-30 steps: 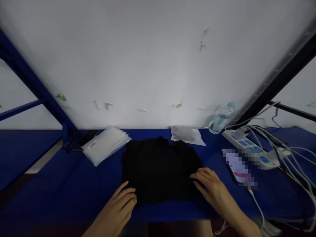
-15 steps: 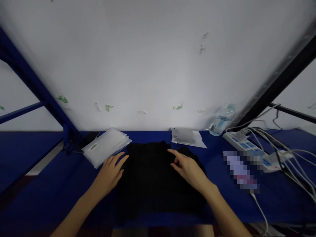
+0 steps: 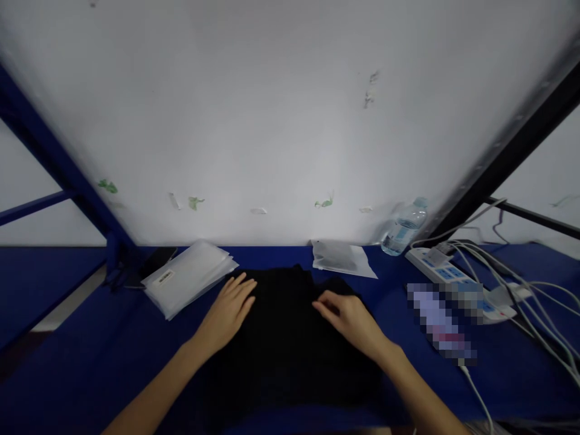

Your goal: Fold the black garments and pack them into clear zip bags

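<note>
A black cloth (image 3: pixel 283 338) lies spread on the blue table in front of me. My left hand (image 3: pixel 229 308) rests flat on its upper left part, with the fingers stretched out. On the right part of the cloth, my right hand (image 3: pixel 347 314) has its thumb and fingertips drawn together; any cloth between them is too dark to make out. A stack of frosted plastic bags (image 3: pixel 188 278) with a barcode label lies just beyond my left hand. Behind the cloth to the right is another frosted bag (image 3: pixel 342 258) with something grey inside.
A water bottle (image 3: pixel 404 226) leans by the white wall. At the right are a power strip (image 3: pixel 446 272), several white cables and a blurred phone-like item (image 3: pixel 439 323) with a cable. A dark object (image 3: pixel 157 260) sits behind the bag stack. Metal posts rise at both sides.
My left hand has moved right onto the cloth. My right hand's thumb and fingers, apart before, have come together. The view has shifted slightly.
</note>
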`<state>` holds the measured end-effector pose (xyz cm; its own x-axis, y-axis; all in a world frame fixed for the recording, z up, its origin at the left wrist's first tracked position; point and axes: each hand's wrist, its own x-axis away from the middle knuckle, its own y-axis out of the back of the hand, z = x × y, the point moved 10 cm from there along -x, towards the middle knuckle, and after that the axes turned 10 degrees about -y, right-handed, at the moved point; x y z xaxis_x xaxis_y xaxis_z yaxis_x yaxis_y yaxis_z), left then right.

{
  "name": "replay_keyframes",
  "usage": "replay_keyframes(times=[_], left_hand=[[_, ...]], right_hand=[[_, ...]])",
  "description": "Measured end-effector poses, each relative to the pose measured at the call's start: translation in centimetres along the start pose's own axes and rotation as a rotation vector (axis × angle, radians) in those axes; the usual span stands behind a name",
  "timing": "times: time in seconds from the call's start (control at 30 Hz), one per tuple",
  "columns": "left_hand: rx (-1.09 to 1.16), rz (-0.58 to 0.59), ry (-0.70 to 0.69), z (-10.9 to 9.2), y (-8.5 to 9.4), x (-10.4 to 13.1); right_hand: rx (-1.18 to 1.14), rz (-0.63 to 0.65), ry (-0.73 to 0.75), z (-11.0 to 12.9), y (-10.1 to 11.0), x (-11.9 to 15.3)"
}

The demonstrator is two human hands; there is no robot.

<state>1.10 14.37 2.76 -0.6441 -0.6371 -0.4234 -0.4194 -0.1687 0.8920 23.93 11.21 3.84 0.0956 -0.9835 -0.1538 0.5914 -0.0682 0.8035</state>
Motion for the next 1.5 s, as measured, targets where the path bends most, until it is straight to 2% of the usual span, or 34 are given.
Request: replay_keyframes(times=[0.1,0.17,0.27,0.37,0.53,0.73,0.87,0.97,1.03,1.1,1.17,1.23,1.37,1.5], left_hand=[[0.016,0.160,-0.029,-1.3,-3.2,0.9],[-0.010,0.217,-0.017,-1.1,-4.4,1.2],[-0.048,0.232,-0.017,-0.7,-5.1,1.2],[-0.074,0.217,-0.028,-0.5,-5.3,1.2],[-0.093,0.226,-0.034,-0.6,-5.4,1.2],[-0.088,0.230,-0.033,-0.7,-5.5,1.3],[-0.082,0.198,-0.042,-0.8,-5.3,1.3],[-0.074,0.186,-0.043,-0.8,-5.2,1.3],[-0.066,0.173,-0.045,-0.8,-5.2,1.3],[-0.062,0.164,-0.044,-0.8,-5.2,1.3],[-0.063,0.168,-0.038,-0.6,-5.3,1.3],[-0.059,0.176,-0.032,-0.5,-5.3,1.3],[-0.012,0.199,-0.008,-1.1,-4.5,1.2],[0.109,0.243,-0.054,-4.6,-3.3,2.3]], right_hand=[[0.218,-0.093,-0.020,-1.4,-0.1,1.6],[0.322,-0.181,0.061,-1.7,0.2,1.6],[0.503,-0.300,0.184,-1.7,0.8,1.0],[0.619,-0.384,0.144,-2.1,1.5,0.3],[0.508,-0.284,0.044,-3.0,0.1,-0.7],[0.329,-0.103,0.078,-5.5,-3.0,-1.0],[0.351,-0.097,0.047,-6.5,-3.6,-0.4],[0.365,-0.071,0.072,-6.1,-3.1,-0.6],[0.380,-0.046,0.085,-6.1,-2.0,-1.6],[0.436,-0.118,0.036,-6.8,0.3,-3.1],[0.517,-0.261,-0.055,-8.0,3.0,-4.5],[0.573,-0.346,-0.109,-9.0,4.4,-5.5],[0.605,-0.353,-0.115,-9.8,4.3,-6.2],[0.578,-0.399,-0.129,-9.2,4.8,-5.5]])
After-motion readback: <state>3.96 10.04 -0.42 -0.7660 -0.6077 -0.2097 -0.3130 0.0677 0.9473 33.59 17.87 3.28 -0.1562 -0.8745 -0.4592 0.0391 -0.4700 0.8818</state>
